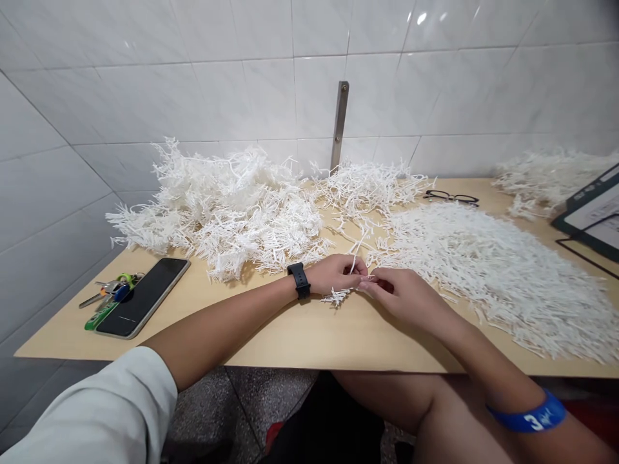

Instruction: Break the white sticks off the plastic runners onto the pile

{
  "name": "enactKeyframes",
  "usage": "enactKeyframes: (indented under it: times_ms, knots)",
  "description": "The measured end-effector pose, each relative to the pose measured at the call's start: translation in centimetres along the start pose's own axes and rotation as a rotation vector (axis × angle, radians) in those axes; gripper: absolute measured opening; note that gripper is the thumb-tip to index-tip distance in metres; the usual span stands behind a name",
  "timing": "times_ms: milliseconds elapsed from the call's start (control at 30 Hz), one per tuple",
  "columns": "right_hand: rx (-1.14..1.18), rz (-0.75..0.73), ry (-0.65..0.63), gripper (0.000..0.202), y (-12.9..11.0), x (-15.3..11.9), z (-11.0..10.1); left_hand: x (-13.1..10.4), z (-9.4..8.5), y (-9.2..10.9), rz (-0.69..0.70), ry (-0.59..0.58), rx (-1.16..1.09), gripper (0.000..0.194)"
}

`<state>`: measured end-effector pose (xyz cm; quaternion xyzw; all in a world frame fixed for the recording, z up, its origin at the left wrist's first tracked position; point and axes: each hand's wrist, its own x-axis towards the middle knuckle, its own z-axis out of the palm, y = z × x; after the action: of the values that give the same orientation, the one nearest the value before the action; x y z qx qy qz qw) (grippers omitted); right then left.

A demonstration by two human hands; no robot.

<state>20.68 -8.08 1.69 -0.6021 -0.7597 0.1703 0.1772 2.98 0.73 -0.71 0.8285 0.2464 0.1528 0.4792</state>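
My left hand [334, 273], with a black watch at the wrist, is closed in a pinch on a thin white branched plastic piece [356, 252] that sticks up above the fingers. Fingertips of my right hand [399, 293] meet the left ones and pinch at the lower end of the same piece; the exact grip is partly hidden. Just below my left hand lies a small heap of short white bits [335, 296]. A tangled pile of white branched pieces [232, 206] rises behind my left hand. To the right of my right hand spreads a wide, flat heap of loose white sticks [498, 270].
A smartphone [145, 296] and keys [109, 291] lie at the left of the wooden table [285, 338]. Glasses [452, 196] rest near the tiled wall, beside a metal bracket [340, 125]. At the right are another white pile [556, 177] and a dark-framed board [594, 212].
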Motion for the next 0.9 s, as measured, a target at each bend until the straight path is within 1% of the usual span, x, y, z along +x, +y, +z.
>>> enactKeyframes:
  times_ms: [67,167,200,267,300,367,433,500,533,600,633,667,700,733,767,800,867,900]
  knots:
    - [-0.01,-0.025,-0.018,0.042,0.2,0.1,0.2,0.0,0.0,0.1,0.021,-0.012,0.044,0.024]
    - [-0.002,-0.04,-0.067,0.045,0.4,-0.3,-0.1,0.0,0.0,0.0,0.049,-0.042,0.105,0.017]
    - [0.01,-0.054,-0.081,0.045,0.5,-0.6,-0.4,0.0,-0.1,-0.1,0.051,-0.041,0.117,0.014]
    - [0.069,-0.085,-0.096,0.044,0.8,-1.3,-1.3,0.2,-0.2,-0.4,0.044,0.001,0.116,0.01]
    - [0.105,-0.081,-0.076,0.044,1.2,-1.7,-1.8,0.3,-0.3,-0.6,0.038,0.036,0.103,0.009]
    - [0.119,-0.012,0.027,0.043,2.2,-2.1,-2.7,0.5,-0.4,-0.8,0.025,0.088,0.055,0.009]
    - [-0.012,0.096,0.149,0.035,3.6,-2.1,-3.1,0.6,-0.5,-1.0,0.018,0.072,-0.002,0.015]
    - [-0.219,0.165,0.204,0.023,5.0,-1.8,-3.0,0.6,-0.5,-1.1,0.026,0.035,-0.06,0.021]
    - [-0.305,0.177,0.205,0.024,5.5,-1.6,-2.9,0.6,-0.5,-1.2,0.032,0.022,-0.093,0.024]
    - [-0.395,0.183,0.22,0.043,5.9,-1.4,-2.5,0.6,-0.5,-1.3,0.033,0.015,-0.153,0.028]
    - [-0.394,0.18,0.248,0.049,5.8,-1.3,-2.3,0.5,-0.5,-1.3,0.027,0.015,-0.181,0.03]
    - [-0.361,0.176,0.293,0.05,5.5,-1.3,-2.1,0.5,-0.6,-1.3,0.018,0.015,-0.205,0.031]
    - [-0.288,0.176,0.344,0.046,4.9,-1.4,-1.9,0.5,-0.6,-1.3,0.009,0.014,-0.228,0.032]
    - [-0.166,0.181,0.376,0.039,4.2,-1.4,-1.6,0.5,-0.6,-1.3,0.003,0.014,-0.254,0.034]
    - [0.0,0.191,0.365,0.031,3.5,-1.4,-1.2,0.5,-0.6,-1.2,-0.001,0.014,-0.283,0.035]
    - [0.198,0.207,0.302,0.025,2.7,-1.3,-0.8,0.5,-0.7,-1.0,-0.004,0.016,-0.314,0.037]
    - [0.579,0.267,0.08,0.017,1.6,-1.0,0.0,0.4,-0.8,-0.8,-0.002,0.021,-0.369,0.039]
    - [0.724,0.311,-0.018,0.014,1.3,-0.8,0.4,0.3,-0.9,-0.7,0.004,0.025,-0.388,0.04]
